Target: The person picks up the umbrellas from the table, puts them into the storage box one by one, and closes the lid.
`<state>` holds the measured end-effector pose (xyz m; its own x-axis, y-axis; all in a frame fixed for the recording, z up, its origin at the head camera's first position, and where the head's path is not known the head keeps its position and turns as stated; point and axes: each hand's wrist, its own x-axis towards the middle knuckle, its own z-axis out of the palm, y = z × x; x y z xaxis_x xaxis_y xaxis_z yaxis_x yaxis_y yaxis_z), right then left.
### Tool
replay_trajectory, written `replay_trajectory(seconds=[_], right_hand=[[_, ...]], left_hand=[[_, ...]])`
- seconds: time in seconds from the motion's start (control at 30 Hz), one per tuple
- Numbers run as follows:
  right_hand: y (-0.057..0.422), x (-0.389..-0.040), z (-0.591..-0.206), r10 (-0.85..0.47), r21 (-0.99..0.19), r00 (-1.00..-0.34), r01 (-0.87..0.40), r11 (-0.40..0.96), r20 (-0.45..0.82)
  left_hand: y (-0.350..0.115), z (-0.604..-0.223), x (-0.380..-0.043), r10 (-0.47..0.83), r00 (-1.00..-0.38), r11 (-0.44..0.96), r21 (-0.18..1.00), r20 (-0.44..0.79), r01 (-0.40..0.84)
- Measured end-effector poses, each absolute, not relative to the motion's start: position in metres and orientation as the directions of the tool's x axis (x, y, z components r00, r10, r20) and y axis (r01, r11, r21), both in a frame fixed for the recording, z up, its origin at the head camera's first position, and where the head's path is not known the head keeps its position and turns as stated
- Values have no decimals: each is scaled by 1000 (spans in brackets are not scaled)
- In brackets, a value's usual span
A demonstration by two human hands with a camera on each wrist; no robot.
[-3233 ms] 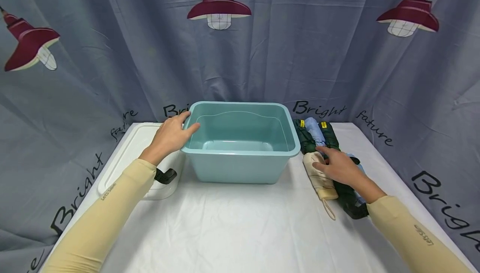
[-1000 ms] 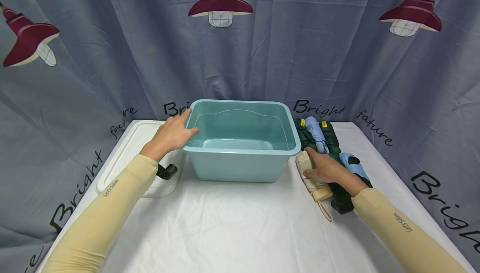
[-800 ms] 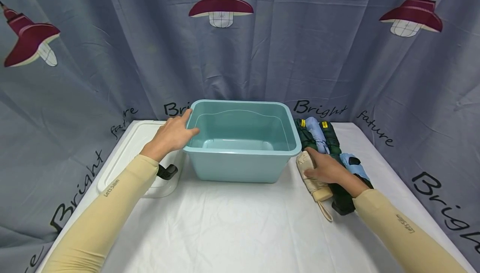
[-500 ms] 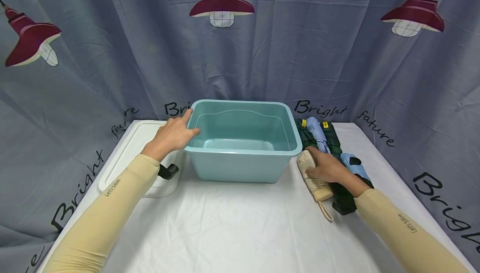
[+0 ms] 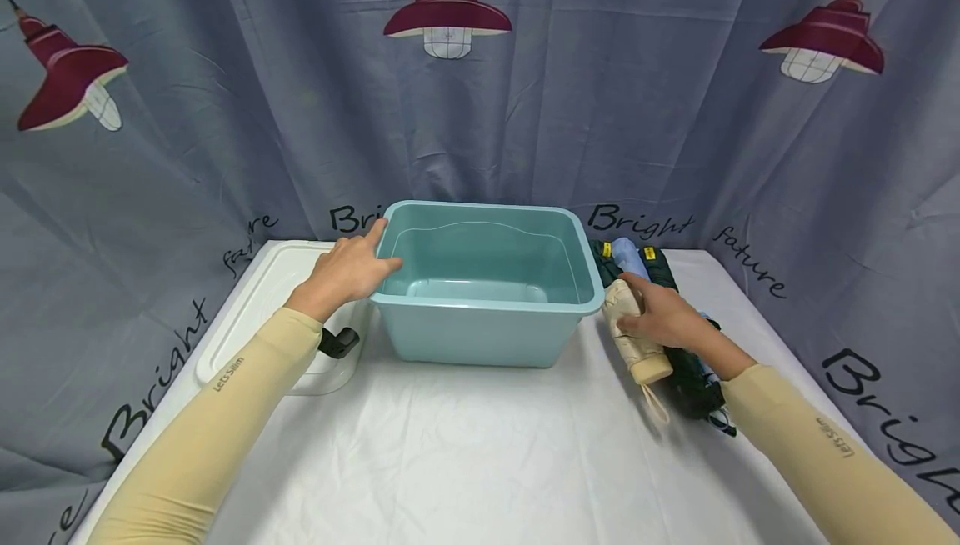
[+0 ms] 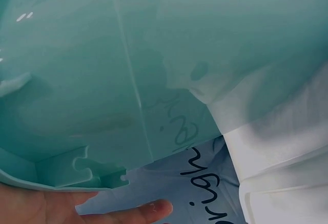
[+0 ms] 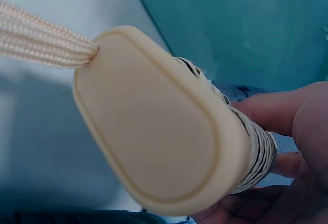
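My right hand [image 5: 660, 316] grips a beige folded umbrella [image 5: 637, 349] just right of the bin. In the right wrist view, the flat oval end of this umbrella [image 7: 148, 126] faces the camera, its cord loop [image 7: 41, 37] trailing left, the fingers around its pleated cloth. A shadow shows under it on the table. My left hand [image 5: 345, 274] rests on the left rim of a teal plastic bin [image 5: 480, 332], thumb over the edge. In the left wrist view, a straight finger [image 6: 138, 214] lies outside the bin wall [image 6: 92, 80]. Nothing lies inside the bin.
Several dark green and light blue folded umbrellas lie at the right, among them a dark green one [image 5: 660, 270] and a blue one [image 5: 628, 255]. A white lid [image 5: 258, 312] lies left of the bin on the white tablecloth [image 5: 450, 445]. A grey-blue curtain [image 5: 637, 112] hangs behind.
My right hand has moved left from over the dark umbrellas, taken hold of the beige umbrella and raised it slightly. The left hand and the bin have stayed in place.
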<state>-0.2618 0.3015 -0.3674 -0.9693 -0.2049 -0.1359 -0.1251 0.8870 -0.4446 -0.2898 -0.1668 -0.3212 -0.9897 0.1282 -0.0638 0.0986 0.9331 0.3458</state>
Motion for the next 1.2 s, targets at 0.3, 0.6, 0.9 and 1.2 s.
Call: replay_trajectory(seconds=[0.3, 0.6, 0.9, 1.2], right_hand=[[302, -268, -340, -212, -428, -971, -145, 892, -113], [300, -276, -303, -258, -452, -963, -198, 870, -74], [290, -283, -266, -247, -402, -968, -207, 892, -50], [273, -293, -246, -252, -355, -967, -228, 906, -22]], left_hand=[[-167, -323, -291, 125, -990, 933, 347, -72, 93], [-166, -324, -289, 115, -990, 933, 351, -78, 80], [-167, -322, -291, 122, -991, 937, 335, -48, 99], [-168, -323, -290, 111, -991, 934, 349, -72, 80]])
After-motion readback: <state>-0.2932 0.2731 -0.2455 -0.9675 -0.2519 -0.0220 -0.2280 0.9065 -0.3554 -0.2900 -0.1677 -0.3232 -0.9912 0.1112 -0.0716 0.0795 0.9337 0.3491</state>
